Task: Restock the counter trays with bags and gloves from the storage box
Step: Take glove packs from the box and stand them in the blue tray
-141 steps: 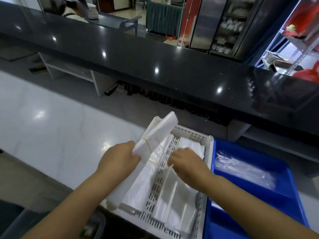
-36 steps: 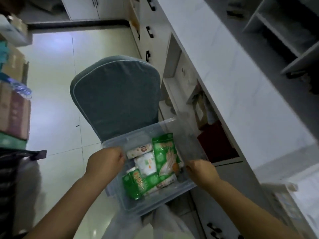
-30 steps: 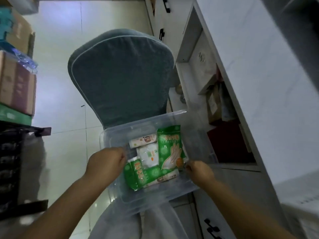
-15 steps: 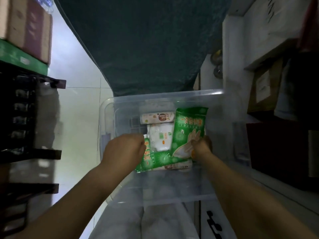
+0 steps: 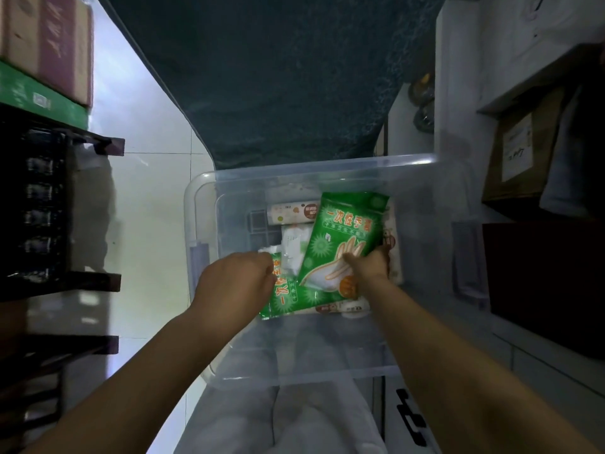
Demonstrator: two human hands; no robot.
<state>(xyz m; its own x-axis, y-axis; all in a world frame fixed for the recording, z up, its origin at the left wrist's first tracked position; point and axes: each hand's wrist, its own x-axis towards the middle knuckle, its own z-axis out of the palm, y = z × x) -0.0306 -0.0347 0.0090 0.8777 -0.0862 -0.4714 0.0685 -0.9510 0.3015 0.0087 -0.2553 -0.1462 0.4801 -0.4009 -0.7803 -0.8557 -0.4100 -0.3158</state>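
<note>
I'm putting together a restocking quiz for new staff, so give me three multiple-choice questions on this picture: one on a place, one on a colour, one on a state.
1. Where is the glove pack? A on the black shelf; B inside the clear storage box; C on the floor.
2. What is its main colour? A blue; B red; C green.
3. What is the right hand doing? A grips the glove pack; B hangs idle; C presses the box rim.
Answers: B, the box walls surround the pack; C, its wrapper is green; A, the fingers curl round the pack's edge.
</note>
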